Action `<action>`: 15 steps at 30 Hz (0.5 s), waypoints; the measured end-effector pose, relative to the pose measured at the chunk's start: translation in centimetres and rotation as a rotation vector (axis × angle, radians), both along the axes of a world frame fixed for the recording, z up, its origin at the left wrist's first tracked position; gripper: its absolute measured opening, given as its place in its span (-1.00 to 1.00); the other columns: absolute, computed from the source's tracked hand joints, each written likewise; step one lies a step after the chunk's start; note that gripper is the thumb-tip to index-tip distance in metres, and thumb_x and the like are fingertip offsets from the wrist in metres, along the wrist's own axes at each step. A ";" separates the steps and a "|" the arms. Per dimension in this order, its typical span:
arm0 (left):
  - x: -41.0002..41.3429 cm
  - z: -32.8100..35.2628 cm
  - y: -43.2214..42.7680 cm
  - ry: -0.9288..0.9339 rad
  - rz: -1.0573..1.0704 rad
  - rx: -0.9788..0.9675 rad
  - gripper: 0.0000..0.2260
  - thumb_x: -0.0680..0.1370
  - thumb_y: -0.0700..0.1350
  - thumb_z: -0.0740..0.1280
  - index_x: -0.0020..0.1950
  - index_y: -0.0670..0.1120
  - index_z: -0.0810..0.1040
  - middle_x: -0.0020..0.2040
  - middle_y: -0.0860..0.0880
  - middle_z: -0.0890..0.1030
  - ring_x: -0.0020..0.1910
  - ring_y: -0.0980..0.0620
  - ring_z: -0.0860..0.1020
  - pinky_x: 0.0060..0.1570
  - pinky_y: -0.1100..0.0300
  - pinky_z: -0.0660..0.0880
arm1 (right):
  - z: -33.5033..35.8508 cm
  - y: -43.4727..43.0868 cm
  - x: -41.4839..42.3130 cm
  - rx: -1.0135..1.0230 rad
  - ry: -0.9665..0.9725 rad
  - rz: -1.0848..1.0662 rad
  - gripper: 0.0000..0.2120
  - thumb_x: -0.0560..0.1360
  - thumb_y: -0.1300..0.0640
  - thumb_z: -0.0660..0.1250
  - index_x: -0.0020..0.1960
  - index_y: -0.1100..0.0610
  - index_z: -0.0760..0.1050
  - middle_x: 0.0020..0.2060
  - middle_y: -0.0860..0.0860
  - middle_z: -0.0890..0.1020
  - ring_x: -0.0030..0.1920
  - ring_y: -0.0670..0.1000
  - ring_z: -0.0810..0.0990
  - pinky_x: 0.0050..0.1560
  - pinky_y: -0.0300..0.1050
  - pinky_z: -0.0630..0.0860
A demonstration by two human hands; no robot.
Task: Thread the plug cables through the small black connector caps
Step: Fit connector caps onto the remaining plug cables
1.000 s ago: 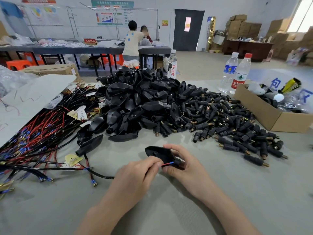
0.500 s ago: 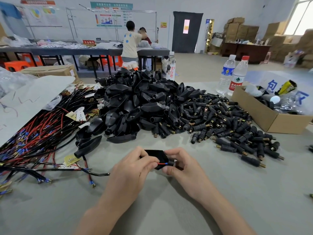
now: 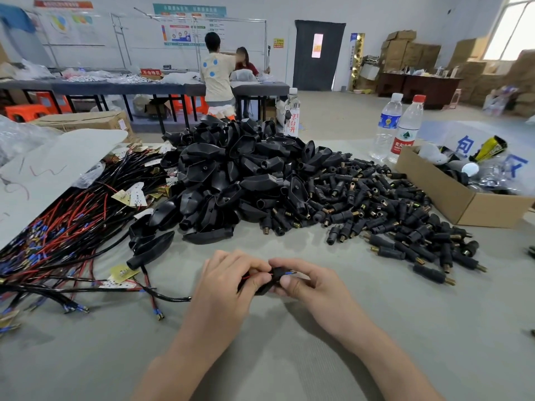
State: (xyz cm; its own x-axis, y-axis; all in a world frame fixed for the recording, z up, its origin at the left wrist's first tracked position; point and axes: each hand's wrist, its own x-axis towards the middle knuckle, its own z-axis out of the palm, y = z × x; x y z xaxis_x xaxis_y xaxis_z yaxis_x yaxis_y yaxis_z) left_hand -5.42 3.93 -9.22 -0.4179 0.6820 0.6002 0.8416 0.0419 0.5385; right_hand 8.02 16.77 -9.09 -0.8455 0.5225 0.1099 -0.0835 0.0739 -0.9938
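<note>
My left hand (image 3: 223,287) and my right hand (image 3: 309,282) meet over the grey table near its front. Between them is one small black connector cap (image 3: 273,277), mostly hidden by my fingers. My left hand pinches a plug cable (image 3: 170,298) whose red wire shows at my fingertips. A blue wire tip sticks out of the cap on the right, where my right fingers hold it. The black cable trails left from under my left hand.
A big heap of black caps (image 3: 231,175) lies ahead, with a spread of small black connectors (image 3: 390,215) to its right. Red and black cables (image 3: 58,233) cover the left. A cardboard box (image 3: 451,192) and water bottles (image 3: 405,131) stand at the right. Two people work at a far table.
The cap has turned and sunk deeper between my fingers. The wires have gone further through it, with the blue tip now out on the right side.
</note>
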 end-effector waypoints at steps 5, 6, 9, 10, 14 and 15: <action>0.0 -0.5 -0.3 -0.042 -0.052 -0.043 -0.90 0.59 -0.02 0.27 0.03 0.19 0.51 -0.02 0.34 0.56 0.06 0.16 0.46 0.02 0.09 0.47 | 0.1 0.3 -0.1 -0.062 -0.009 -0.088 -0.75 0.59 0.37 0.28 0.03 0.08 0.65 -0.11 0.05 0.75 -0.06 0.00 0.74 -0.03 -0.31 0.58; 0.1 -0.4 -0.4 -0.032 -0.057 -0.052 -0.91 0.60 0.01 0.25 0.04 0.20 0.49 -0.01 0.33 0.55 0.07 0.16 0.46 0.03 0.10 0.47 | 0.1 0.3 -0.1 -0.063 -0.010 -0.104 -0.77 0.59 0.36 0.30 0.02 0.09 0.66 -0.12 0.06 0.75 -0.07 0.00 0.74 -0.05 -0.30 0.58; 0.1 -0.3 -0.6 0.003 -0.066 -0.114 -0.81 0.62 0.19 0.18 0.12 0.18 0.51 0.07 0.29 0.48 0.12 0.16 0.46 0.10 0.11 0.46 | -0.1 0.5 -0.1 -0.042 -0.009 -0.141 -0.81 0.58 0.33 0.33 0.01 0.11 0.67 -0.18 0.06 0.75 -0.15 -0.05 0.73 -0.08 -0.31 0.58; 0.0 -0.3 -0.7 -0.004 -0.068 -0.150 -0.72 0.60 0.25 0.16 0.18 0.16 0.50 0.12 0.29 0.45 0.17 0.18 0.45 0.15 0.13 0.44 | -0.1 0.6 -0.1 -0.029 -0.009 -0.151 -0.81 0.58 0.33 0.34 0.00 0.11 0.67 -0.20 0.05 0.75 -0.17 -0.06 0.72 -0.09 -0.31 0.57; -0.2 -0.6 -0.9 0.046 -0.038 -0.275 -0.63 0.60 0.25 0.19 0.35 0.15 0.43 0.18 0.29 0.46 0.18 0.27 0.42 0.19 0.23 0.39 | -0.3 0.8 0.1 0.016 -0.026 -0.206 -0.82 0.57 0.30 0.36 -0.02 0.07 0.68 -0.25 0.00 0.74 -0.22 -0.11 0.69 -0.11 -0.33 0.56; -0.2 -0.7 -1.0 0.047 -0.025 -0.284 -0.63 0.60 0.23 0.21 0.37 0.15 0.42 0.17 0.30 0.47 0.17 0.28 0.42 0.18 0.26 0.37 | -0.4 0.9 0.2 0.008 -0.025 -0.225 -0.82 0.57 0.30 0.36 -0.02 0.06 0.69 -0.24 0.00 0.74 -0.21 -0.10 0.70 -0.10 -0.32 0.56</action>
